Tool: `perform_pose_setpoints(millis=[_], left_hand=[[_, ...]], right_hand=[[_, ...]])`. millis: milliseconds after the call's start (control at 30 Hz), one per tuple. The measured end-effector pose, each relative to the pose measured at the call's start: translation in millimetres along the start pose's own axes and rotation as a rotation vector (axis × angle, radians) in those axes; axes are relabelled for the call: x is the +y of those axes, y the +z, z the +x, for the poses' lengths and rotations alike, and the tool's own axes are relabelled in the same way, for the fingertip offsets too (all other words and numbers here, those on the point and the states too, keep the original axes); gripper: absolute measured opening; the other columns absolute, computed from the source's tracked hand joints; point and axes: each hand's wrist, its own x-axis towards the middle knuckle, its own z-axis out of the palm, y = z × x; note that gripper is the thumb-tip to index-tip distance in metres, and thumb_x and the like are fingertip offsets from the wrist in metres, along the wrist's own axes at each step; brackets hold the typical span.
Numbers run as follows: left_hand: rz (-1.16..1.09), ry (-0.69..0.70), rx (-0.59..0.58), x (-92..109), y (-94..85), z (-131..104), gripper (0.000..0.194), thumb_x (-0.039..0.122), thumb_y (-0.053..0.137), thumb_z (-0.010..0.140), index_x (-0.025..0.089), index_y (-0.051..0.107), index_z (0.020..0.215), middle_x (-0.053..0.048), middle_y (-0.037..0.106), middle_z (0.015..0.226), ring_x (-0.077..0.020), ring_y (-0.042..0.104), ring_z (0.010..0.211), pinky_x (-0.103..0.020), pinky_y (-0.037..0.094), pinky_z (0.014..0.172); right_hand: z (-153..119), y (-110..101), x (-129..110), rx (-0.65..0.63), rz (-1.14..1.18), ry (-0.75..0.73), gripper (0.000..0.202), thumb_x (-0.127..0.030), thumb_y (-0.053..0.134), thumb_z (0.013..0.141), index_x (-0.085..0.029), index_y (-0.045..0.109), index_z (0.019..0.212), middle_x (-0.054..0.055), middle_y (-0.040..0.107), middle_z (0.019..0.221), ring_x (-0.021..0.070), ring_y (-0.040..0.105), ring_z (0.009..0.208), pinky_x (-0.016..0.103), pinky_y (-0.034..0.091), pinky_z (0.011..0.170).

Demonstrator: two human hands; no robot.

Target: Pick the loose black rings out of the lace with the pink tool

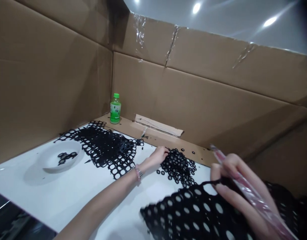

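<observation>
My left hand (159,156) reaches forward to the edge of a pile of small black rings (177,165). Its fingers are curled together against the rings; whatever they hold is hidden. My right hand (233,180) pinches the edge of a black perforated sheet (188,211) between thumb and finger, lifting it near the front right. The same hand also carries a slim pen-like tool (246,190) with a pinkish, plastic-wrapped handle, its tip pointing up and left. The sheet has rows of round holes and is partly blurred.
A white bowl (47,163) with several black rings stands on the white table (23,190) at left. Spent-looking black mesh sheets (105,146) lie behind it. A green bottle (115,111) stands in the corner. Cardboard walls (206,86) enclose the back and sides.
</observation>
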Motion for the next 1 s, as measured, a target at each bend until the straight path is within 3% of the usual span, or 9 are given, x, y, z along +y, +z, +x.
perform_pose_setpoints(millis=[100,200,300,333,433,600,800,867,1000], left_hand=[[0.02,0.015,-0.074,6,9.2,-2,0.027,0.016,0.054,0.076,0.012,0.067,0.1,-0.016,0.06,0.112,-0.0266,0.052,0.107,-0.041,0.035,0.097],[-0.113,0.067,-0.212,37,-5.3,-1,0.037,0.031,0.045,0.086,0.014,0.058,0.115,-0.013,0.05,0.129,-0.0241,0.039,0.123,-0.038,0.028,0.103],[-0.352,0.142,-0.547,80,-26.5,-9,0.059,0.041,0.01,0.093,0.015,0.059,0.113,-0.008,0.065,0.106,-0.0175,0.058,0.101,-0.03,0.044,0.085],[-0.418,0.168,-0.612,94,-32.1,-13,0.052,0.044,0.022,0.091,0.014,0.062,0.107,-0.008,0.067,0.099,-0.0172,0.06,0.094,-0.028,0.044,0.082],[-0.428,0.209,-0.421,124,-42.0,-29,0.028,0.039,0.054,0.08,0.012,0.064,0.081,-0.003,0.065,0.077,-0.0136,0.058,0.073,-0.021,0.043,0.07],[-0.283,0.302,-0.231,141,-44.0,-43,0.022,0.028,0.047,0.084,0.013,0.059,0.074,0.002,0.056,0.066,-0.0102,0.051,0.065,-0.018,0.039,0.062],[-0.224,0.388,0.133,147,-35.6,-49,0.02,0.03,0.057,0.079,0.012,0.063,0.085,-0.007,0.063,0.085,-0.0152,0.056,0.081,-0.025,0.044,0.078],[-0.277,0.388,0.137,147,-32.9,-49,0.024,0.033,0.063,0.075,0.011,0.065,0.085,-0.008,0.064,0.084,-0.0149,0.057,0.077,-0.025,0.046,0.074],[-0.556,0.19,-0.032,144,-30.3,-45,0.026,0.032,0.067,0.07,0.011,0.068,0.086,-0.009,0.068,0.082,-0.015,0.061,0.072,-0.026,0.049,0.069]], right_hand=[[11,6,3,-0.165,0.023,0.066,0.025,-0.025,0.058,0.073,-0.024,0.033,0.07,-0.003,0.043,0.061,0.0135,0.038,0.051,0.026,0.033,0.046],[17,5,10,-0.155,-0.004,0.06,0.025,-0.025,0.06,0.072,-0.024,0.034,0.07,-0.003,0.044,0.062,0.0137,0.04,0.053,0.025,0.035,0.048],[20,0,20,-0.062,-0.067,0.019,0.025,-0.024,0.059,0.072,-0.024,0.034,0.071,-0.002,0.048,0.065,0.0138,0.043,0.056,0.025,0.036,0.052],[22,-1,23,-0.023,-0.085,0.004,0.025,-0.024,0.058,0.072,-0.024,0.033,0.07,-0.002,0.048,0.065,0.0136,0.044,0.056,0.025,0.036,0.053],[28,-5,32,0.065,-0.17,-0.046,0.028,-0.025,0.059,0.071,-0.024,0.031,0.069,-0.003,0.049,0.062,0.0133,0.043,0.055,0.026,0.036,0.055],[31,-3,40,-0.006,-0.197,-0.053,0.033,-0.029,0.065,0.07,-0.024,0.032,0.069,-0.002,0.053,0.065,0.0145,0.047,0.057,0.026,0.036,0.055],[34,9,42,0.062,0.007,-0.082,0.034,-0.026,0.065,0.072,-0.024,0.031,0.072,-0.003,0.051,0.066,0.0134,0.045,0.059,0.025,0.037,0.057],[35,11,42,0.063,0.03,-0.102,0.034,-0.025,0.066,0.071,-0.024,0.031,0.072,-0.003,0.052,0.066,0.0134,0.046,0.059,0.025,0.037,0.058],[34,14,43,0.143,0.011,-0.139,0.034,-0.021,0.066,0.069,-0.024,0.033,0.073,-0.002,0.054,0.068,0.0142,0.048,0.06,0.027,0.037,0.059]])
